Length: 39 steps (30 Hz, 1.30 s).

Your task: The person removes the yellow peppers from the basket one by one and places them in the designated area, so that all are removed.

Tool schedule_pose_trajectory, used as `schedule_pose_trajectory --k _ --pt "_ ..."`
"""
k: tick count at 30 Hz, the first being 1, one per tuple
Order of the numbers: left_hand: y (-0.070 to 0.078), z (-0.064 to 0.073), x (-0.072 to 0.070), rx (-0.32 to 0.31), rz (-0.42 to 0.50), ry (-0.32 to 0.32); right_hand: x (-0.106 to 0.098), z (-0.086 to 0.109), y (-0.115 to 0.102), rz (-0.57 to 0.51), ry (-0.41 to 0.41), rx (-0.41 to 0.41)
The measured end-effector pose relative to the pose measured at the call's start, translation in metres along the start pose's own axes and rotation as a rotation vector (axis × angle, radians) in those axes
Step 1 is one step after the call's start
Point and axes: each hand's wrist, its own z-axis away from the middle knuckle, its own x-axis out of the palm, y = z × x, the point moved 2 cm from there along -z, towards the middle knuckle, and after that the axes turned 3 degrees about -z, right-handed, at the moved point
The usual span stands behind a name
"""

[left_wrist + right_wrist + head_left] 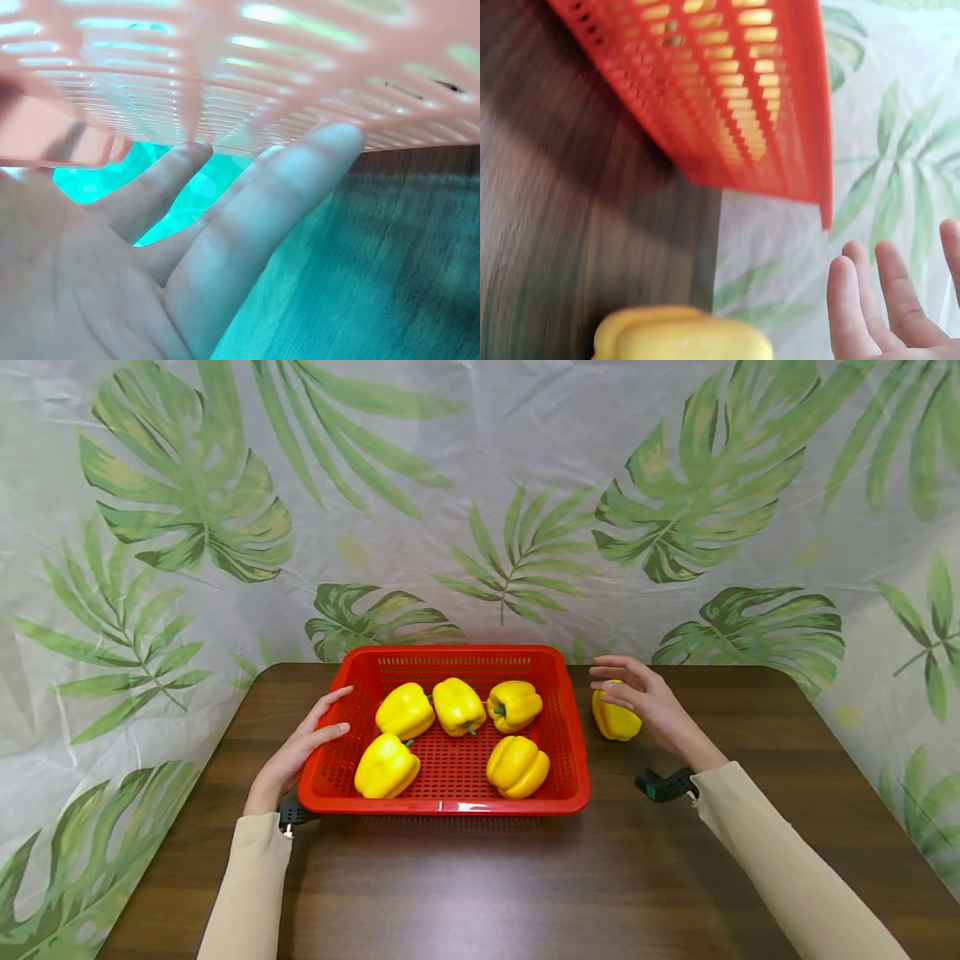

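A red plastic basket [438,807] with slotted walls stands on the table, with several yellow bell peppers [517,767] lying in it. My left hand [294,755] holds its left side, thumb over the rim. Beneath that rim, in the left wrist view, the fingers [240,247] stretch along the outer wall. To the right of the basket sits another yellow bell pepper [617,718]. My right hand [651,703] hovers by it, partly covering it in the head view. Spread fingers [900,296] show in the right wrist view, apart from the pepper [686,337], with nothing between them.
The dark wooden table [465,893] carries everything. Behind it hangs a pale cloth [525,460] printed with green leaves, close to the table's far edge. A black strap [666,785] circles the right wrist, and a similar one [297,814] the left.
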Motion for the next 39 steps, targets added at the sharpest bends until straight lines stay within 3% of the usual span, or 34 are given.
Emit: schedule_pose_trajectory --k 19,33,39 --pt "0.000 -0.001 0.000 0.003 0.005 -0.001 0.051 -0.002 -0.024 0.040 -0.156 0.107" --pt "-0.001 -0.001 0.000 0.009 0.007 -0.005 0.081 0.000 -0.029 0.064 -0.300 0.205" --pt "-0.001 -0.001 0.000 0.008 0.010 -0.010 0.091 0.001 -0.030 0.124 -0.338 0.257"
